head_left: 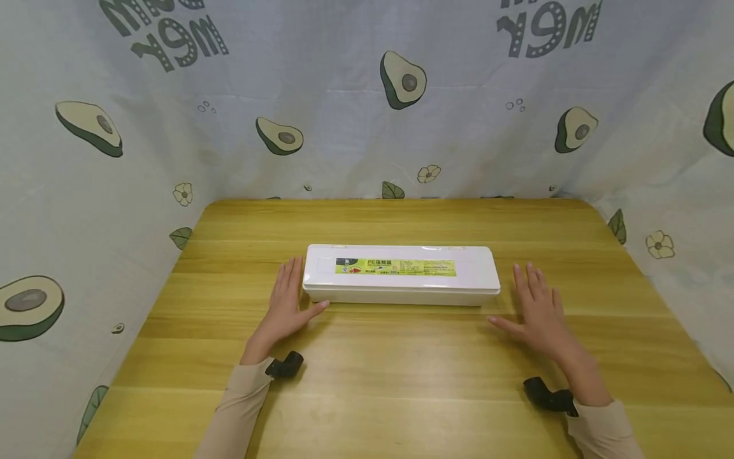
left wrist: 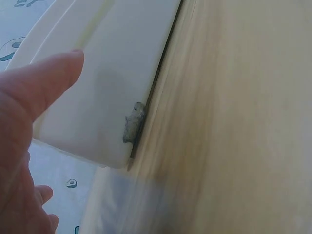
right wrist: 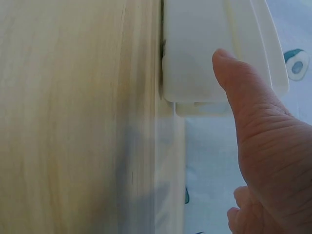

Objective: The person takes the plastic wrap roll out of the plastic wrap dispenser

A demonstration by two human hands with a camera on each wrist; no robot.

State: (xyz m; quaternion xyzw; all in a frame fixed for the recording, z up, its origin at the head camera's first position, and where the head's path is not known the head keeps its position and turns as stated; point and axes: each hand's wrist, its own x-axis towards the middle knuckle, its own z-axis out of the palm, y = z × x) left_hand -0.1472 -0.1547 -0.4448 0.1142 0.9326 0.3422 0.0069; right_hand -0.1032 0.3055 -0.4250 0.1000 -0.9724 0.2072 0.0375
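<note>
White plastic box on wooden table, left hand and right hand flat, fingers spread, holding nothing, label unreadable

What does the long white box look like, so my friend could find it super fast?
Look at the wooden table in front of the avocado-print curtain. In its middle lies one long, flat white box, set crosswise between the left hand and the right hand. It is the only thing lying on the table, and its lid has a yellow-green label.
</note>
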